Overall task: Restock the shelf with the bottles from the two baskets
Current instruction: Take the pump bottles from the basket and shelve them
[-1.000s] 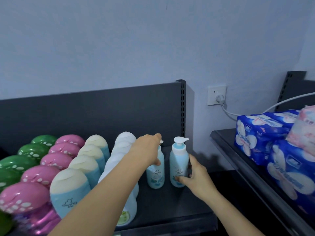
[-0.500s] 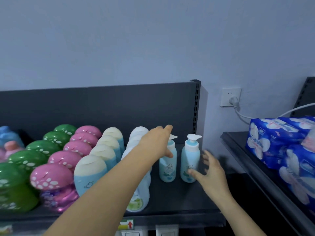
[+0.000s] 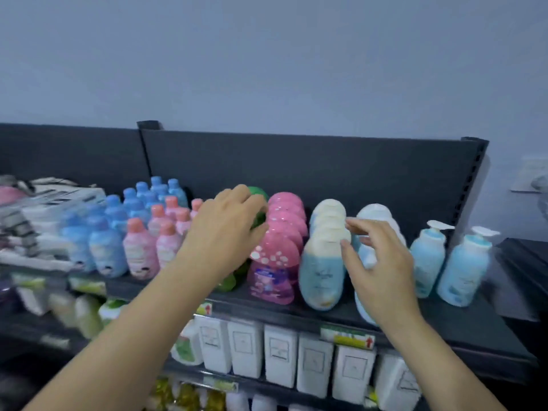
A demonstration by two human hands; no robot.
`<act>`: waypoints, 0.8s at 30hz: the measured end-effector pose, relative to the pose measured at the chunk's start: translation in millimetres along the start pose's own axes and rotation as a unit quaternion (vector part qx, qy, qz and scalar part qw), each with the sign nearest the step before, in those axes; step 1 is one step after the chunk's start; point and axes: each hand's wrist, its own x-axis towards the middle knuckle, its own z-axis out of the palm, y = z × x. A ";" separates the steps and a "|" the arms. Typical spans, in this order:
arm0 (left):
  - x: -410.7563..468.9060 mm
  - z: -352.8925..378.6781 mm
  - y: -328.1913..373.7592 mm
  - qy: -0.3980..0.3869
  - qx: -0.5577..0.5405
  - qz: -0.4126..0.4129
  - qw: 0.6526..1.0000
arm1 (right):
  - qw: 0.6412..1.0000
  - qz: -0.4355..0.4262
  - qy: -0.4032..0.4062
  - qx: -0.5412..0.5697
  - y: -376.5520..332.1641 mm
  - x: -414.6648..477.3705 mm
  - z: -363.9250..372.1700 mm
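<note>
Two pale blue pump bottles (image 3: pixel 428 262) (image 3: pixel 465 268) stand at the right end of the dark top shelf (image 3: pixel 444 318). My left hand (image 3: pixel 225 232) hovers with loosely curled fingers in front of the green-capped bottles (image 3: pixel 258 192), holding nothing. My right hand (image 3: pixel 376 262) is raised with spread fingers in front of the white-capped bottle row (image 3: pixel 376 212), beside the cream-capped blue bottles (image 3: pixel 321 271); it holds nothing. Pink mushroom-capped bottles (image 3: pixel 275 262) stand between my hands. No basket is in view.
Small blue (image 3: pixel 106 250) and pink bottles (image 3: pixel 139 250) fill the shelf's left part, with packaged goods (image 3: pixel 44 209) further left. White containers (image 3: pixel 278 354) line the shelf below. A dark back panel (image 3: pixel 296 164) rises behind the bottles.
Both hands have left the two pump bottles and moved left along the shelf. The view has swung left and down, showing lower shelves.
</note>
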 end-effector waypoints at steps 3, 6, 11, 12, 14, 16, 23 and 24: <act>-68.2 -24.2 -86.3 0.004 0.041 -0.057 0.998 | 0.997 -0.047 -0.068 0.001 -52.8 -5.6 57.7; -150.9 -48.8 -165.2 -0.021 0.111 -0.121 0.986 | 0.980 -0.077 -0.185 0.013 -99.8 -20.4 122.2; -286.9 -90.3 -258.1 -0.127 0.174 -0.246 0.945 | 0.929 -0.118 -0.351 -0.004 -159.1 -59.8 234.9; -310.0 -99.5 -270.4 -0.140 0.179 -0.271 0.936 | 0.915 -0.127 -0.384 -0.010 -171.2 -67.7 255.3; -350.9 -117.4 -289.4 -0.160 0.186 -0.316 0.917 | 0.890 -0.139 -0.434 -0.016 -195.9 -82.7 291.4; -386.8 -132.9 -304.3 -0.180 0.205 -0.350 0.896 | 0.872 -0.147 -0.466 -0.008 -219.9 -96.9 323.9; -480.7 -157.6 -346.5 -0.219 0.234 -0.451 0.833 | 0.819 -0.183 -0.542 0.046 -280.5 -136.9 428.6; -489.7 -157.2 -354.6 -0.223 0.233 -0.464 0.825 | 0.811 -0.193 -0.550 0.051 -286.8 -140.1 443.8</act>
